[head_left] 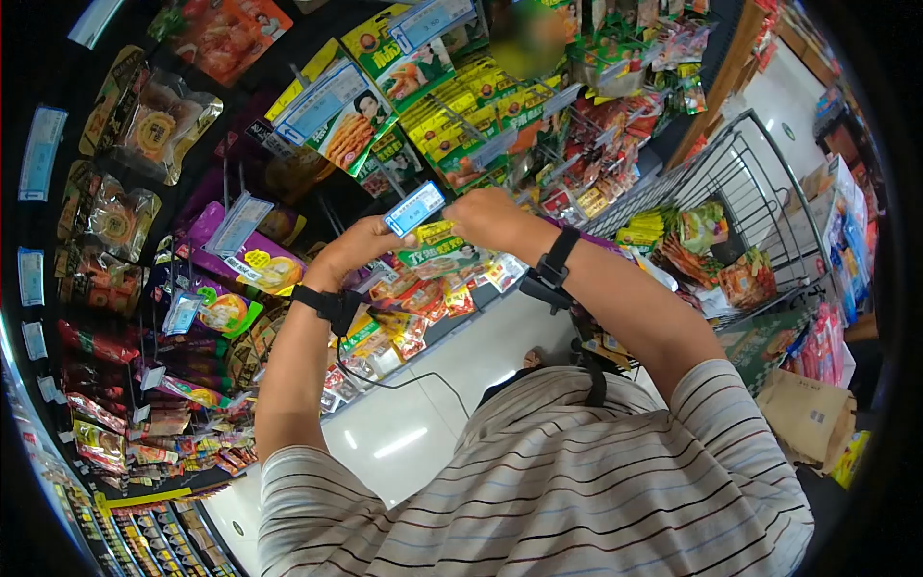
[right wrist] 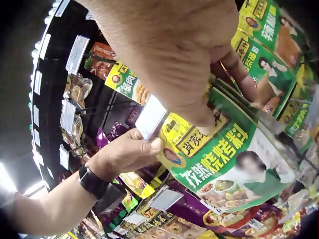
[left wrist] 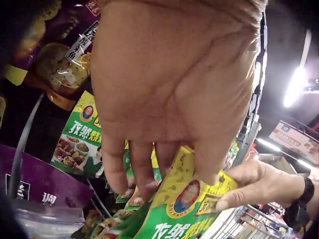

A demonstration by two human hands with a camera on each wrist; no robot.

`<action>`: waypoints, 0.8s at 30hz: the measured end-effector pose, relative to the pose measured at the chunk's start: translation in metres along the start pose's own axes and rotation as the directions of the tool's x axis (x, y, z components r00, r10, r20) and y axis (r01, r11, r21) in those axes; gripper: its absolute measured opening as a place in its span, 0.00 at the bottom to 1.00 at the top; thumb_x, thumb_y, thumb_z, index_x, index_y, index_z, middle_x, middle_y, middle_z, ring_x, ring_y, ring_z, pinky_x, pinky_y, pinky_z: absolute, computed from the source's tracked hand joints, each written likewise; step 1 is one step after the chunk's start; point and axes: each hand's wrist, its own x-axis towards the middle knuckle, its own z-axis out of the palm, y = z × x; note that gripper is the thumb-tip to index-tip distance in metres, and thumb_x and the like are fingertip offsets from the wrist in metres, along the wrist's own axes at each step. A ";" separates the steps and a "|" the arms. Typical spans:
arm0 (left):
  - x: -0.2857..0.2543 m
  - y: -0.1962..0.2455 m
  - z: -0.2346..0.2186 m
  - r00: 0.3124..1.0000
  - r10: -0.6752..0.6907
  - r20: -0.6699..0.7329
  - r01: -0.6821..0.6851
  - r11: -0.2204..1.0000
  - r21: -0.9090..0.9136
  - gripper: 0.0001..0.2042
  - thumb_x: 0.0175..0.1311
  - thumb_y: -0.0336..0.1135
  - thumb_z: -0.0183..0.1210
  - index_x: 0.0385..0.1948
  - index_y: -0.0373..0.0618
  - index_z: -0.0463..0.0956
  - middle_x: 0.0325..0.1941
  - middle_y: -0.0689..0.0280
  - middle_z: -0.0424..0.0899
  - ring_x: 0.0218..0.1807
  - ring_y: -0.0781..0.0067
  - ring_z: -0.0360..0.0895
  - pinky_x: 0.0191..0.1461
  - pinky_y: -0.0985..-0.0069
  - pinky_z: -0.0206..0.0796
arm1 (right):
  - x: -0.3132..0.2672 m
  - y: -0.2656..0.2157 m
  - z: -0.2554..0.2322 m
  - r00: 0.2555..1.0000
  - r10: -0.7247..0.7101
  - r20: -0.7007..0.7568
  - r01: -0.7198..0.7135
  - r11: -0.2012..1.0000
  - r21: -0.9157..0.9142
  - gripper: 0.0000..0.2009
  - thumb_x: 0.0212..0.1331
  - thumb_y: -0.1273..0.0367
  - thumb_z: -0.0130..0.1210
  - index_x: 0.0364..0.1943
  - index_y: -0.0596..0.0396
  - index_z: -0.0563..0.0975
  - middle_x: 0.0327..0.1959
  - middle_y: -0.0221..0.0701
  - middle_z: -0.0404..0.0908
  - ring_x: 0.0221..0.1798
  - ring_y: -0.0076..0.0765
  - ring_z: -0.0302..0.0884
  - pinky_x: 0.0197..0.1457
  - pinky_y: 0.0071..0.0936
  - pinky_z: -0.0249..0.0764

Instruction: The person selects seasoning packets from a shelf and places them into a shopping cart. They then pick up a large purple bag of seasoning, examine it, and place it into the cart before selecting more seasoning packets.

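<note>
Both hands are raised in front of a shop rack full of hanging snack bags. The left hand (head_left: 361,245) and the right hand (head_left: 490,216) hold one green packet (right wrist: 219,154) between them, at the level of the hooks. The packet has a yellow top edge and white characters on the green part.

In the right wrist view, the left thumb presses on the upper left corner of the packet, just below a white price tag (right wrist: 149,117) that sits at the end of a hook. The right thumb and fingers pinch the top edge of the packet from the other side. In the left wrist view, the left fingers (left wrist: 142,169) are curled over the top of the packet (left wrist: 184,209), and the right hand (left wrist: 254,181) pinches its corner with the thumb. So both hands grip the packet; neither is spread.

More green packets of the same kind hang behind it on the rack. Purple bags (head_left: 255,260) hang to the left. A wire cart (head_left: 760,183) stands at the right side, with some bags inside. The person wears a striped shirt (head_left: 567,481) and a black strap on each wrist.
</note>
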 end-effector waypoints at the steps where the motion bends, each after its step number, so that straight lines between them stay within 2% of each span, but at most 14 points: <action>1: -0.002 0.003 -0.005 1.000 -0.003 0.025 0.003 1.000 0.006 0.17 0.66 0.36 0.62 0.52 0.38 0.76 0.48 0.67 0.83 0.49 0.79 0.77 0.55 0.76 0.68 | -0.003 0.000 -0.001 1.000 -0.005 -0.001 0.005 1.000 0.003 0.07 0.54 0.69 0.55 0.32 0.50 0.83 0.31 0.37 0.84 0.39 0.50 0.83 0.42 0.48 0.77; 2: -0.005 0.005 -0.010 0.999 -0.006 0.051 0.005 1.000 0.013 0.18 0.66 0.37 0.62 0.55 0.39 0.75 0.51 0.66 0.82 0.52 0.79 0.75 0.57 0.76 0.67 | -0.006 0.002 -0.004 1.000 -0.010 -0.003 0.010 1.000 0.006 0.07 0.54 0.69 0.54 0.31 0.51 0.83 0.30 0.38 0.84 0.39 0.50 0.83 0.42 0.48 0.77; 5: -0.014 0.009 -0.025 0.998 0.067 0.012 -0.066 0.995 -0.071 0.23 0.64 0.40 0.62 0.57 0.37 0.72 0.53 0.66 0.78 0.55 0.76 0.72 0.60 0.74 0.65 | -0.021 0.005 -0.023 0.999 -0.029 -0.013 0.029 1.000 0.009 0.07 0.53 0.69 0.53 0.30 0.51 0.83 0.29 0.39 0.83 0.37 0.50 0.83 0.41 0.49 0.77; 6: -0.016 0.012 -0.034 0.998 0.061 0.034 -0.059 0.997 -0.059 0.24 0.65 0.41 0.60 0.60 0.38 0.70 0.58 0.63 0.76 0.59 0.72 0.70 0.63 0.72 0.63 | -0.028 0.007 -0.026 0.999 -0.036 -0.014 0.036 0.999 0.010 0.07 0.52 0.68 0.53 0.30 0.51 0.83 0.28 0.40 0.83 0.37 0.51 0.83 0.41 0.49 0.77; 9: -0.016 0.020 -0.045 0.970 -0.069 -0.231 0.077 0.997 0.024 0.25 0.66 0.42 0.58 0.62 0.39 0.68 0.58 0.61 0.76 0.61 0.69 0.71 0.64 0.70 0.62 | -0.043 0.015 -0.020 0.998 -0.046 -0.036 0.046 0.999 -0.018 0.07 0.51 0.68 0.54 0.30 0.52 0.83 0.28 0.41 0.83 0.36 0.52 0.83 0.40 0.50 0.77; 10: -0.009 0.019 -0.049 0.952 -0.065 -0.300 0.074 0.997 0.020 0.26 0.67 0.42 0.57 0.63 0.38 0.66 0.62 0.54 0.74 0.64 0.61 0.70 0.65 0.68 0.62 | -0.048 0.017 -0.021 0.998 -0.064 -0.025 0.064 0.998 -0.021 0.07 0.50 0.68 0.55 0.30 0.52 0.83 0.27 0.42 0.83 0.35 0.52 0.83 0.39 0.49 0.77; 12: 0.017 0.002 -0.067 0.891 0.081 -0.447 0.055 0.957 0.283 0.27 0.66 0.41 0.57 0.63 0.38 0.65 0.63 0.50 0.73 0.66 0.55 0.69 0.66 0.65 0.62 | -0.060 0.016 -0.025 0.997 -0.070 -0.045 0.069 0.997 -0.022 0.06 0.51 0.68 0.55 0.27 0.53 0.81 0.24 0.41 0.81 0.31 0.52 0.81 0.36 0.48 0.76; 14: 0.041 -0.011 -0.077 0.794 0.340 -0.504 0.047 0.792 0.608 0.25 0.68 0.42 0.56 0.63 0.41 0.67 0.63 0.49 0.73 0.64 0.50 0.71 0.63 0.65 0.65 | -0.072 0.014 -0.032 0.996 -0.074 -0.044 0.073 0.997 -0.034 0.06 0.51 0.67 0.54 0.26 0.54 0.80 0.21 0.40 0.80 0.28 0.52 0.80 0.33 0.47 0.74; 17: 0.082 -0.042 -0.095 0.684 0.546 -0.484 0.072 0.610 0.789 0.22 0.67 0.40 0.56 0.60 0.42 0.69 0.63 0.51 0.74 0.62 0.45 0.71 0.62 0.63 0.66 | -0.086 0.011 -0.044 0.998 -0.059 -0.038 0.057 0.998 -0.034 0.06 0.51 0.67 0.55 0.26 0.55 0.79 0.21 0.41 0.79 0.28 0.52 0.80 0.32 0.46 0.73; 20: 0.131 -0.095 -0.136 0.744 0.415 -0.524 0.199 0.611 0.766 0.22 0.67 0.39 0.56 0.61 0.44 0.70 0.63 0.52 0.73 0.63 0.47 0.71 0.62 0.62 0.66 | -0.100 0.015 -0.046 0.996 -0.071 -0.048 0.068 0.996 -0.055 0.06 0.52 0.67 0.55 0.26 0.55 0.78 0.21 0.41 0.78 0.28 0.51 0.79 0.32 0.46 0.73; 23: 0.109 -0.037 -0.113 0.769 0.278 -0.576 0.229 0.721 0.654 0.20 0.69 0.35 0.46 0.61 0.41 0.69 0.63 0.47 0.73 0.65 0.46 0.69 0.66 0.63 0.62 | -0.114 0.015 -0.047 0.999 0.013 -0.041 -0.012 1.000 0.010 0.06 0.52 0.67 0.55 0.26 0.55 0.77 0.22 0.40 0.78 0.29 0.50 0.79 0.33 0.45 0.73; 24: 0.120 -0.052 -0.123 0.773 0.219 -0.596 0.278 0.727 0.627 0.20 0.69 0.36 0.46 0.61 0.42 0.70 0.63 0.48 0.74 0.65 0.46 0.69 0.66 0.64 0.63 | -0.118 0.014 -0.047 0.997 0.004 -0.072 -0.003 1.000 0.007 0.05 0.51 0.68 0.55 0.26 0.55 0.78 0.21 0.39 0.78 0.28 0.49 0.79 0.31 0.45 0.73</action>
